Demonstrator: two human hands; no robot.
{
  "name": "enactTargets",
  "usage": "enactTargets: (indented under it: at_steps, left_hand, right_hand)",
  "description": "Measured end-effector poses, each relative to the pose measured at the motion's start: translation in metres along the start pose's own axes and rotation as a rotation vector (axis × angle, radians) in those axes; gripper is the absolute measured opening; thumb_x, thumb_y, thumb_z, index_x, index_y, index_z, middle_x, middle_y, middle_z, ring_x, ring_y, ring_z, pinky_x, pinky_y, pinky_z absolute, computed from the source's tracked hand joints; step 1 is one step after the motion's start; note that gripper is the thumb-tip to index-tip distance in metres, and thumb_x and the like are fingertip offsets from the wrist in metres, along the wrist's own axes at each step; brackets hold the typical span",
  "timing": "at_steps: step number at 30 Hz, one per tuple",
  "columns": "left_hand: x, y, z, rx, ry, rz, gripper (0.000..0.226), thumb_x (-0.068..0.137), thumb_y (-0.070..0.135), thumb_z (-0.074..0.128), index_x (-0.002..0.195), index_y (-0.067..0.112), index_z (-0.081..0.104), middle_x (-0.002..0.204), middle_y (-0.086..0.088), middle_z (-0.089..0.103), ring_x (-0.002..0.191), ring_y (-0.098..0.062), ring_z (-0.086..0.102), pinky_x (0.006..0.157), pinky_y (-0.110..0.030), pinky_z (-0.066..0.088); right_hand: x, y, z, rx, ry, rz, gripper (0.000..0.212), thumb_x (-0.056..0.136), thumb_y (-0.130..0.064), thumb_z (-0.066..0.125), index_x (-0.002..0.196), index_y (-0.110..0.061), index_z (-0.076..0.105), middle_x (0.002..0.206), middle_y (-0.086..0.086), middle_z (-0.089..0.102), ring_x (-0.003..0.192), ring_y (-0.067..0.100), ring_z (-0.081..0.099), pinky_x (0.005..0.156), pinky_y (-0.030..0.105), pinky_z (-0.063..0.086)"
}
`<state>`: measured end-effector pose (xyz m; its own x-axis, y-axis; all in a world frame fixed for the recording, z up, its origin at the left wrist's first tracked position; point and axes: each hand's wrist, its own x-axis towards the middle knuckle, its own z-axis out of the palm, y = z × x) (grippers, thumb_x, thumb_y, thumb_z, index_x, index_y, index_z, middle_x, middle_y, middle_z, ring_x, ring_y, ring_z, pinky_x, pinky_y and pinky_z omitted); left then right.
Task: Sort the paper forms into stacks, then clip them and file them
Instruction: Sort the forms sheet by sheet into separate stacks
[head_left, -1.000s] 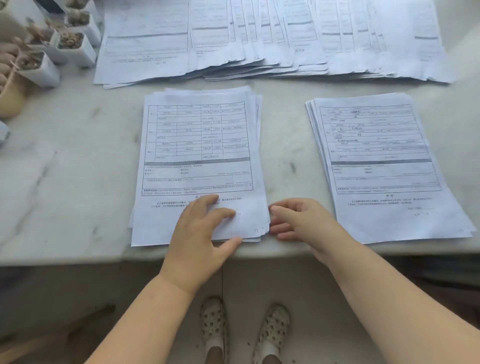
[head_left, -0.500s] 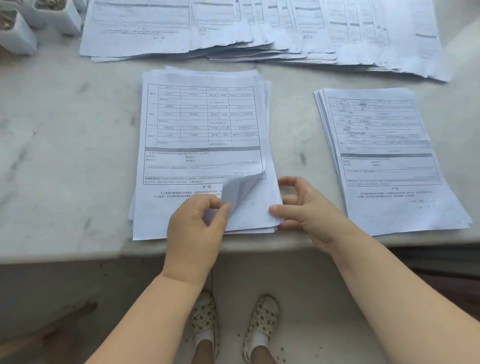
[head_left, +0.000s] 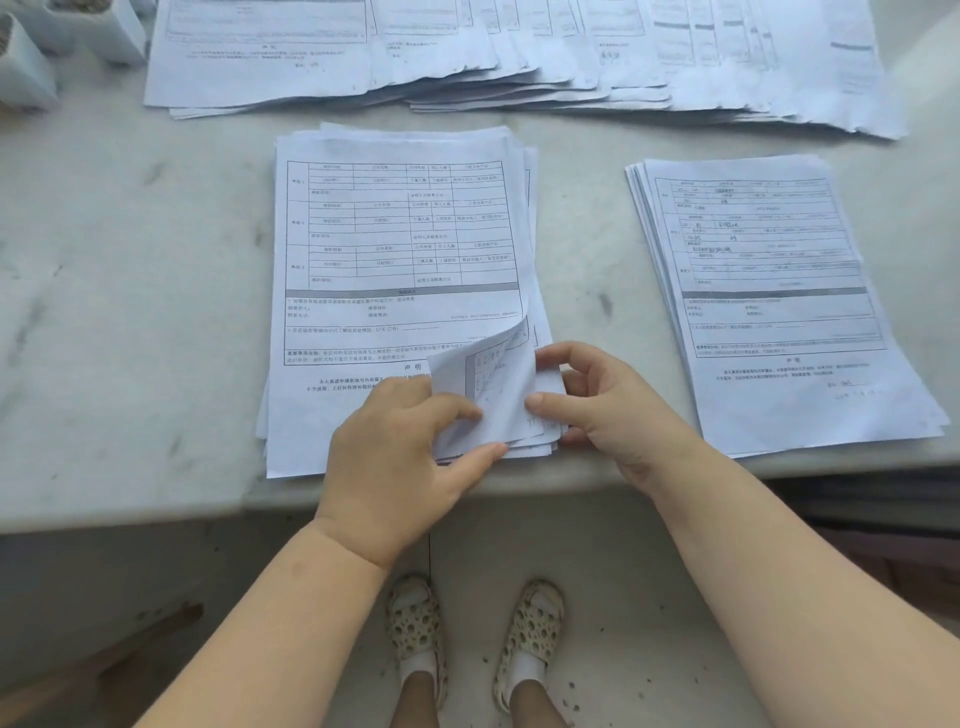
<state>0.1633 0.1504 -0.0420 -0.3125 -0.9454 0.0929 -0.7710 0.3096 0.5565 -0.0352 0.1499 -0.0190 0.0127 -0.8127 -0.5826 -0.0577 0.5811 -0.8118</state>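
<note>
Middle stack of forms (head_left: 400, 270) lying on the marble tabletop (head_left: 130, 312), near its front edge. Lower right corner of top sheet (head_left: 483, 384) curled up and back, pinched between thumb and fingers of left hand (head_left: 400, 452). Right hand (head_left: 608, 410) just beside, fingers curled, thumb pressing the stack's corner. Second stack (head_left: 779, 306) well apart at right; fanned forms (head_left: 519, 52) along far edge. White planters (head_left: 31, 57) at far left.
</note>
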Motion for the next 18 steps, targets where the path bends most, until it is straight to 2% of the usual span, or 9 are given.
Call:
enactTargets:
  at_steps: [2,5,8,9,11,14,16,18]
  left_hand:
    - [0.0,-0.002,0.0,-0.045,0.004,-0.021,0.03,0.076,0.056,0.054,0.081,0.032,0.071,0.076,0.011,0.058,0.082,-0.008,0.049,0.06,-0.023,0.042]
    - [0.0,-0.003,0.002,-0.135,0.058,-0.057,0.027,0.086,0.045,0.05,0.079,0.026,0.067,0.067,0.01,0.051,0.073,-0.011,0.047,0.061,-0.029,0.04]
    - [0.0,0.001,0.004,-0.245,0.14,-0.168,0.014,0.089,0.038,0.05,0.1,0.03,0.053,0.068,0.007,0.055,0.065,-0.015,0.05,0.057,-0.032,0.04]
    - [0.001,0.003,0.004,-0.268,0.169,-0.197,0.02,0.089,0.034,0.051,0.108,0.032,0.045,0.069,0.005,0.056,0.062,-0.016,0.051,0.054,-0.03,0.037]
    - [0.001,0.004,0.005,-0.264,0.209,-0.204,0.029,0.087,0.021,0.052,0.11,0.031,0.037,0.074,0.005,0.056,0.062,-0.015,0.049,0.053,-0.026,0.031]
    - [0.0,0.002,0.004,-0.25,0.2,-0.16,0.024,0.083,0.011,0.052,0.094,0.031,0.046,0.085,0.009,0.053,0.07,-0.012,0.05,0.058,-0.03,0.038]
    - [-0.001,0.002,0.003,-0.256,0.152,-0.107,0.012,0.082,0.023,0.055,0.091,0.03,0.059,0.085,0.013,0.062,0.078,-0.012,0.058,0.068,-0.029,0.045]
    - [-0.001,0.003,0.002,-0.211,0.092,-0.065,0.019,0.078,0.042,0.06,0.089,0.028,0.069,0.085,0.013,0.066,0.082,-0.013,0.059,0.072,-0.026,0.045]
  right_hand:
    - [0.003,-0.002,-0.001,-0.007,-0.004,0.037,0.02,0.088,-0.002,0.065,0.098,-0.02,0.065,0.092,0.006,0.066,0.07,0.005,0.065,0.054,0.017,0.05]
    - [0.004,-0.002,-0.005,-0.027,-0.019,0.066,0.023,0.09,-0.006,0.064,0.097,-0.027,0.068,0.094,0.002,0.063,0.075,0.003,0.062,0.057,0.015,0.05]
    - [0.001,0.0,-0.008,0.042,-0.076,0.063,0.041,0.09,0.005,0.059,0.116,-0.026,0.063,0.094,-0.003,0.071,0.079,0.003,0.067,0.063,0.018,0.053]
    - [0.001,0.001,-0.008,0.059,-0.073,0.052,0.044,0.089,0.008,0.059,0.121,-0.023,0.062,0.092,-0.002,0.072,0.078,0.004,0.068,0.062,0.019,0.054]
    - [0.001,0.001,-0.004,0.054,-0.038,0.035,0.045,0.089,0.009,0.059,0.124,-0.018,0.061,0.087,0.001,0.071,0.072,0.005,0.067,0.059,0.018,0.053]
    - [0.002,-0.001,0.002,0.071,0.013,0.025,0.048,0.087,0.007,0.062,0.127,-0.019,0.06,0.08,0.0,0.071,0.066,0.005,0.067,0.053,0.019,0.052]
    - [0.002,-0.002,0.004,0.104,0.041,0.014,0.056,0.086,0.006,0.064,0.131,-0.027,0.053,0.078,0.002,0.072,0.066,0.009,0.067,0.054,0.022,0.054]
    - [0.001,-0.002,0.005,0.104,0.073,0.003,0.06,0.085,0.004,0.067,0.13,-0.031,0.049,0.076,0.004,0.072,0.065,0.01,0.068,0.053,0.022,0.053]
